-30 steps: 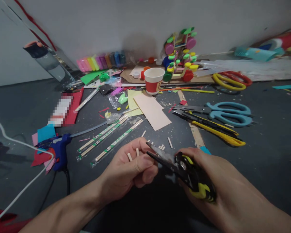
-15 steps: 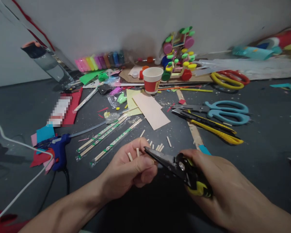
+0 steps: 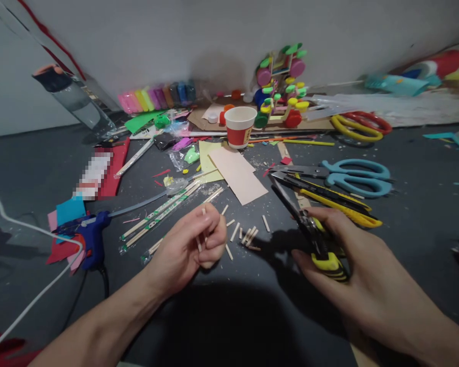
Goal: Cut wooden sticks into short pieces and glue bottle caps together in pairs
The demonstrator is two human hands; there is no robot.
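Observation:
My left hand (image 3: 193, 239) is closed around short wooden stick pieces (image 3: 199, 243), whose pale ends show between the fingers. In my right hand (image 3: 361, 270) is a pair of black and yellow scissors (image 3: 313, 234), its blades slightly apart and pointing up and left, away from the left hand. Several cut stick pieces (image 3: 249, 236) lie loose on the dark table between the two hands. Paper-wrapped chopsticks (image 3: 164, 209) rest just beyond my left hand. Blue-handled scissors (image 3: 357, 178) and a yellow utility knife (image 3: 329, 200) are beyond the right one.
A blue glue gun (image 3: 95, 239) with a white cable (image 3: 42, 221) near it lies at left. A paper cup (image 3: 240, 127) stands behind pale card strips (image 3: 239, 176). Colourful wheeled models (image 3: 283, 97), yellow-handled scissors (image 3: 355, 128) and a tilted bottle (image 3: 76, 102) are along the wall.
My right hand has drawn the scissors away to the right and turned them more upright. My left hand has moved slightly left and closed further, uncovering more stick pieces on the table.

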